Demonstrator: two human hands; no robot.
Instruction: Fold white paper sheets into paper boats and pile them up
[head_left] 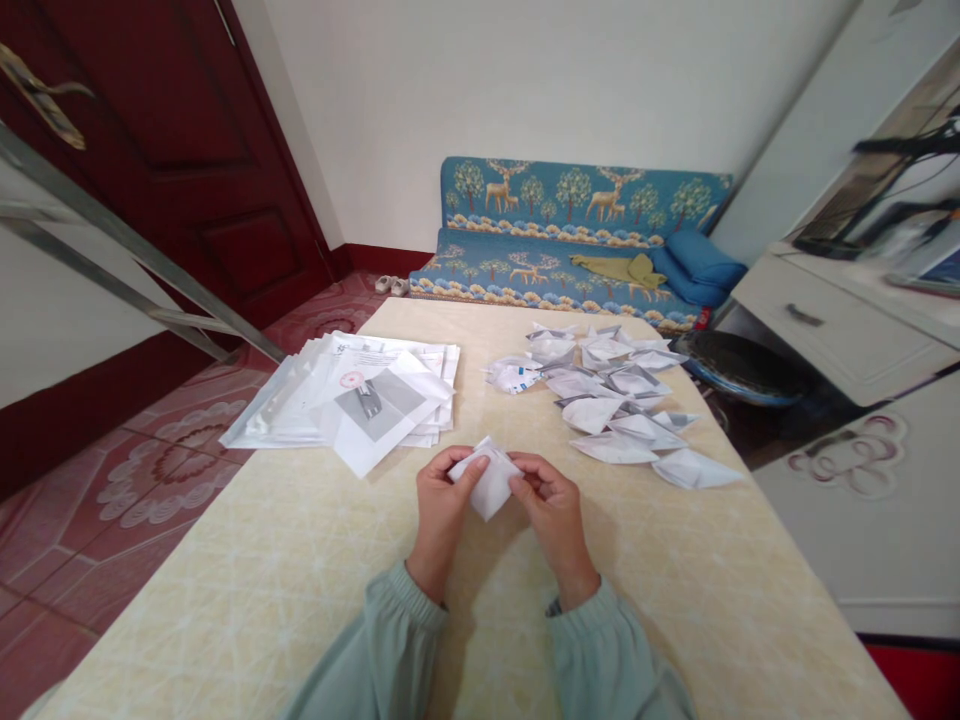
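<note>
While both hands meet over the near middle of the table (247, 560), item one is a small folded white paper (489, 480), held just above the tabletop; left hand (442, 505) pinches its left edge between thumb and fingers, right hand (551, 505) pinches its right edge likewise, neither hand spread flat. Step in hand, as judged: a fold partway made, the paper already reduced to a small diamond-like shape. Next move, as judged, calls for a steady two-sided pinch and a clean crease line, corners kept matched so the layers do not slip

Item two: stack of flat printed sheets (352, 400), beyond the folded paper and to its left, top sheet showing a grey picture and a red mark

Item three: heap of finished folded paper shapes (615, 400), beyond the folded paper and to its right, some touching one another

Item four: blue patterned cushion seat (570, 240), well beyond the folded paper, against the wall
</note>
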